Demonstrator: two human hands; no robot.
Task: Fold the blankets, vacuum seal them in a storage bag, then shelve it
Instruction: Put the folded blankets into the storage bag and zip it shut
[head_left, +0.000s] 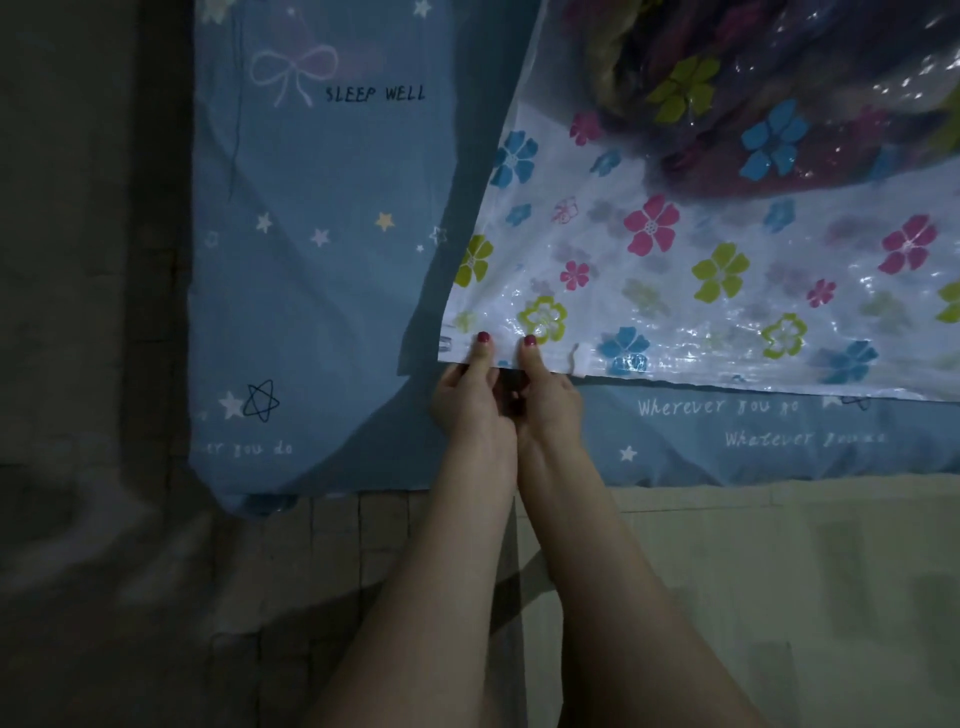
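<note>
Blankets (737, 98) look already folded and stuffed inside the flowery storage bag (675, 270), which lies on the blue bed sheet (322, 291). Left hand (467, 395) and right hand (550, 395) both pinch the bag's open edge near its left corner, thumbs on top. Sealing seems just started; vacuuming and shelving are left, I'd say.

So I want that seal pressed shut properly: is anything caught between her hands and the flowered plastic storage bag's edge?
Nothing visible: the left hand and right hand pinch the near edge of the flowered plastic storage bag directly.
</note>
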